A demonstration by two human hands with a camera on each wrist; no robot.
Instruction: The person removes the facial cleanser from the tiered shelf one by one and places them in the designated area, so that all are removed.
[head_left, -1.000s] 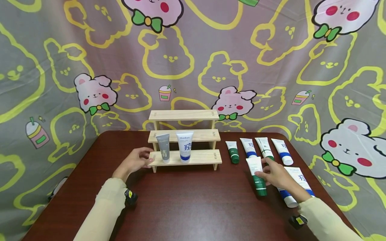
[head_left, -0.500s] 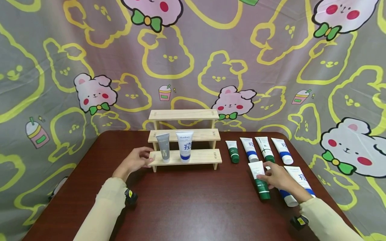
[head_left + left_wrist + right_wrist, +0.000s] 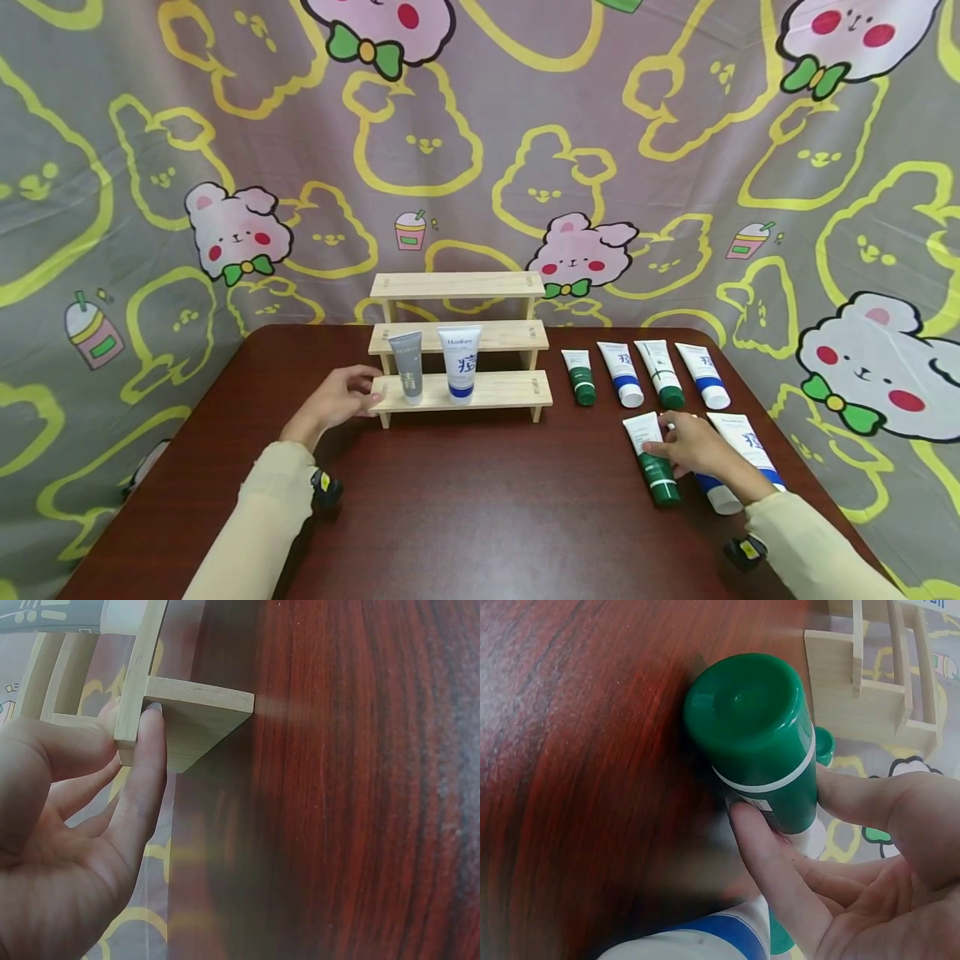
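Note:
At its left end, the lowest step of a three-tier wooden display stand (image 3: 480,392) is pinched between the thumb and fingers of my left hand (image 3: 341,402). A grey squeeze tube (image 3: 407,371) and a white one with a blue cap (image 3: 460,367) stand upright on that step. My right hand (image 3: 686,446) grips a white and green squeeze tube (image 3: 651,460) by its sides, thumb on the left. In the right wrist view its green cap (image 3: 742,705) faces the camera, close above the tabletop; whether it touches is hard to tell.
Several tubes lie behind my right hand: a small green one (image 3: 580,379), a blue-capped one (image 3: 621,375), a green-capped one (image 3: 660,375) and another blue-capped one (image 3: 703,377). More blue-capped tubes (image 3: 750,446) lie partly under my right forearm. A patterned cloth (image 3: 450,167) hangs behind the brown table (image 3: 480,517).
My right hand has moved the green and white tube nearer to me and slightly right, uncovering the caps of the tubes behind. My left hand and the stand have stayed still.

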